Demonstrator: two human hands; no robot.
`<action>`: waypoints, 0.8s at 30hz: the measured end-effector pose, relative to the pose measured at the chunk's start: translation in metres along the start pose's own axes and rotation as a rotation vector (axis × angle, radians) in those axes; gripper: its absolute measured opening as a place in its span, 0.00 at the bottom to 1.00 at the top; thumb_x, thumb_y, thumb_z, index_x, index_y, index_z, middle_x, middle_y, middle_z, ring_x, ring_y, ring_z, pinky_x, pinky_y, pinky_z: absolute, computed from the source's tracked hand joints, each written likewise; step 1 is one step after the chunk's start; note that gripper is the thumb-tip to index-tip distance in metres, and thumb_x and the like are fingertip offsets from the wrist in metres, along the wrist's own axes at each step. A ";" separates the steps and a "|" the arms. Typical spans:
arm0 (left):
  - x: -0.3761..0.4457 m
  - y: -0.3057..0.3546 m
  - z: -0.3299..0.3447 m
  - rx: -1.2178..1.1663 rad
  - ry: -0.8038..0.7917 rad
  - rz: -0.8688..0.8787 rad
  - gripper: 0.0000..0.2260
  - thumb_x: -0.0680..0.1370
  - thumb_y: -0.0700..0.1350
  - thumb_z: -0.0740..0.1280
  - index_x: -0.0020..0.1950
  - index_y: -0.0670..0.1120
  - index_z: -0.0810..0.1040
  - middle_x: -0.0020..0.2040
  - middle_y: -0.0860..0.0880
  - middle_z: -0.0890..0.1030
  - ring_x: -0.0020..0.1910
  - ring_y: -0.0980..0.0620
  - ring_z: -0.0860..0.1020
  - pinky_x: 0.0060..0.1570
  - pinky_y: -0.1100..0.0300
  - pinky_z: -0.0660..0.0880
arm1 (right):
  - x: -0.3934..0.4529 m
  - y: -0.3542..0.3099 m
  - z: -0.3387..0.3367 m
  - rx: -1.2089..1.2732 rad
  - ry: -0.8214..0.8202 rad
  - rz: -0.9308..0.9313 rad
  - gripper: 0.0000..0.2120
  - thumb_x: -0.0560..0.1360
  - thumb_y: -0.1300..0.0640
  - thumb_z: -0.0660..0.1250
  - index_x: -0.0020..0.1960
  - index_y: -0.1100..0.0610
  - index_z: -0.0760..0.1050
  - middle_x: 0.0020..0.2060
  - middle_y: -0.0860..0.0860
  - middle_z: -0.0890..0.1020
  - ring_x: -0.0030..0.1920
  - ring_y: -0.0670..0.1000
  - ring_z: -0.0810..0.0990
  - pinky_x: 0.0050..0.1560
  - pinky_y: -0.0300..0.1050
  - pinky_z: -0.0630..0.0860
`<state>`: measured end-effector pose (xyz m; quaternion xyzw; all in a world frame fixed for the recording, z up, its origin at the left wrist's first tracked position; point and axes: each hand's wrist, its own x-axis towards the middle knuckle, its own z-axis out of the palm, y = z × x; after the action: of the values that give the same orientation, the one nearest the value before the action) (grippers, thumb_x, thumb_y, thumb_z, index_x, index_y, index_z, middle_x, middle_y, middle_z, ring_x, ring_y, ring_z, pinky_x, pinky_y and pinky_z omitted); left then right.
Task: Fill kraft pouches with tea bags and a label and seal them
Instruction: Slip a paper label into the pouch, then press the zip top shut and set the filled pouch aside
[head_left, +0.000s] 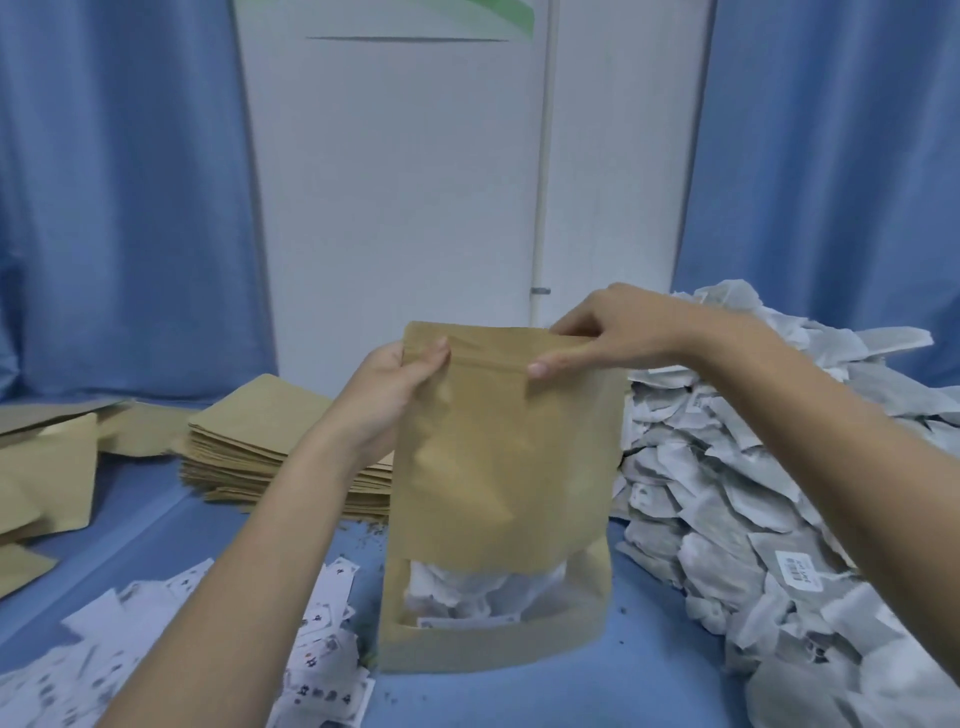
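A kraft pouch (498, 467) stands upright on the blue table, white tea bags showing through its clear lower window. My left hand (395, 387) grips the pouch's top left corner, thumb on the front over the zip strip. My right hand (618, 330) pinches the top edge towards the right, thumb pressed on the front of the zip line and fingers behind. The pouch's top edge looks flat and closed between the two hands.
A stack of flat empty kraft pouches (275, 447) lies behind on the left. More pouches (47, 467) sit at the far left. Loose white labels (322, 639) are scattered at the front left. A large heap of tea bags (769, 499) fills the right side.
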<state>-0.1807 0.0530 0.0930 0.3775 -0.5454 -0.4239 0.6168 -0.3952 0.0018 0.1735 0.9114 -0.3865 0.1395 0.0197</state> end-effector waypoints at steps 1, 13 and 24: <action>0.000 0.000 0.000 -0.022 -0.026 0.003 0.13 0.79 0.45 0.61 0.52 0.37 0.78 0.43 0.43 0.83 0.39 0.49 0.82 0.40 0.60 0.78 | -0.001 0.000 0.001 -0.038 -0.025 0.027 0.30 0.59 0.23 0.57 0.31 0.51 0.72 0.22 0.44 0.69 0.27 0.43 0.68 0.32 0.41 0.59; 0.001 0.001 -0.005 -0.100 0.001 0.076 0.11 0.75 0.47 0.64 0.39 0.45 0.83 0.36 0.48 0.84 0.34 0.53 0.82 0.33 0.62 0.78 | -0.001 -0.003 -0.015 -0.201 0.045 0.093 0.35 0.52 0.22 0.62 0.27 0.55 0.65 0.23 0.47 0.66 0.26 0.47 0.66 0.26 0.40 0.58; -0.002 -0.006 0.039 0.002 0.133 0.127 0.18 0.71 0.51 0.70 0.52 0.38 0.78 0.43 0.43 0.84 0.41 0.48 0.81 0.42 0.56 0.77 | 0.015 -0.031 -0.007 0.043 0.209 -0.181 0.05 0.72 0.46 0.68 0.43 0.46 0.81 0.34 0.35 0.77 0.36 0.30 0.75 0.37 0.22 0.67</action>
<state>-0.2205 0.0522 0.0912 0.3699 -0.5264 -0.3576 0.6769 -0.3651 0.0147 0.1867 0.9233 -0.2955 0.2396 0.0525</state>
